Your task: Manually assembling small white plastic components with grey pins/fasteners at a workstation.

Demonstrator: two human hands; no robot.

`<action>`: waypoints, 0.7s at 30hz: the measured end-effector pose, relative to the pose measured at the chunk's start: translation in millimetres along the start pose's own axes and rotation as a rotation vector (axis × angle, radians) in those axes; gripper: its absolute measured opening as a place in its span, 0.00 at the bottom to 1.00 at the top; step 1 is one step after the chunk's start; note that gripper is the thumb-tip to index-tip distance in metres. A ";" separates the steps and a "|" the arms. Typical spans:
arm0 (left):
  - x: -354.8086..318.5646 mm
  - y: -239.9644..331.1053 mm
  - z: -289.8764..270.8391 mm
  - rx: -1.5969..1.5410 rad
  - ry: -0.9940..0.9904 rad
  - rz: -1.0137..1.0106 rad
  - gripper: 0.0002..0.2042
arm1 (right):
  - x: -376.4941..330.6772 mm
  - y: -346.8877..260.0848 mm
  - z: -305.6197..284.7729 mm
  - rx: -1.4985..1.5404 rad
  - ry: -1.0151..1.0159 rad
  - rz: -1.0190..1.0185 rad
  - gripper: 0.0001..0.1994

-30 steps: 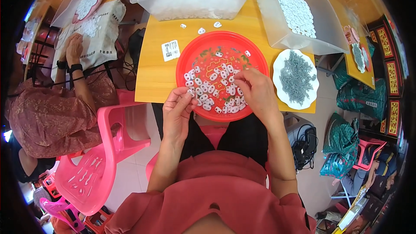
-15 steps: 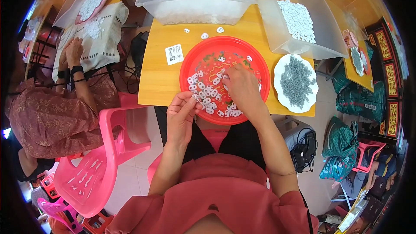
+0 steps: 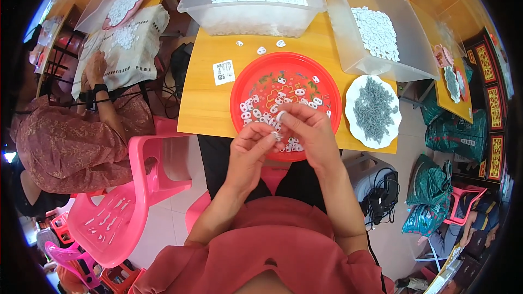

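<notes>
Above the near edge of a round red tray (image 3: 240, 79), my two hands are close together. My left hand (image 3: 246, 158) pinches a small white plastic piece (image 3: 277, 136) between thumb and fingers. Just above it, my right hand (image 3: 311, 133) grips another small white plastic piece (image 3: 280, 116) at its fingertips. Several loose white oval pieces with two dark holes (image 3: 256, 113) are scattered in the tray, partly hidden by my hands. At the tray's right stands a white scalloped plate (image 3: 357, 132) heaped with small grey screw-like parts (image 3: 373, 108).
Two clear plastic bins of white pieces, one at the back (image 3: 245, 22) and one at right (image 3: 411, 57), border the wooden table (image 3: 201, 114). A printed label (image 3: 223, 72) lies left of the tray. A co-worker's hands (image 3: 95, 71) rest beside a pink chair (image 3: 140, 196).
My right hand has come back from the middle of the tray toward my left hand, with a white piece at its fingertips. My left hand has shifted right, still pinching.
</notes>
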State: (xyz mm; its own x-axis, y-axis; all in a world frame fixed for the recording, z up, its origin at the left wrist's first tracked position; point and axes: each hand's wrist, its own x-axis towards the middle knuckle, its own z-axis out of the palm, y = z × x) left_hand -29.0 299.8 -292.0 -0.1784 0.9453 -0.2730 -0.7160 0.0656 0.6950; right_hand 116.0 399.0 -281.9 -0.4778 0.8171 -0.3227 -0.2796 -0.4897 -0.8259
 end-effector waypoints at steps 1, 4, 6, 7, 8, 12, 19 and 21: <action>1.9 -3.9 3.7 0.002 0.001 0.000 0.07 | -6.3 1.6 1.4 0.002 0.000 0.000 0.11; 6.5 -9.4 9.8 -0.069 -0.045 0.024 0.06 | -18.2 2.5 0.4 0.188 0.016 0.035 0.09; 7.2 -10.8 14.0 -0.083 -0.004 0.046 0.06 | -22.0 1.9 -8.8 0.134 0.042 0.022 0.08; 8.4 -10.8 14.8 -0.079 -0.005 0.042 0.06 | -22.9 2.5 -10.4 0.139 0.045 0.021 0.08; 9.7 -10.4 14.8 -0.072 -0.021 0.056 0.05 | -24.1 3.3 -11.7 0.132 0.053 0.009 0.08; 10.2 -15.7 17.8 -0.052 0.027 0.064 0.05 | -25.2 6.0 -21.5 0.175 0.082 -0.029 0.07; 8.3 -17.5 18.0 0.129 0.106 0.117 0.06 | -29.2 -1.8 -25.5 0.195 0.112 0.009 0.09; 8.8 -17.7 17.5 0.135 0.111 0.112 0.06 | -29.4 -1.0 -25.3 0.191 0.124 0.026 0.11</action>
State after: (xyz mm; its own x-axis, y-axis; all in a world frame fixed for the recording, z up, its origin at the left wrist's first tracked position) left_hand -6.1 312.5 -295.1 -0.3307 0.9084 -0.2558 -0.5919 0.0115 0.8059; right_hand 151.5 383.1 -283.3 -0.3836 0.8291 -0.4067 -0.4267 -0.5497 -0.7182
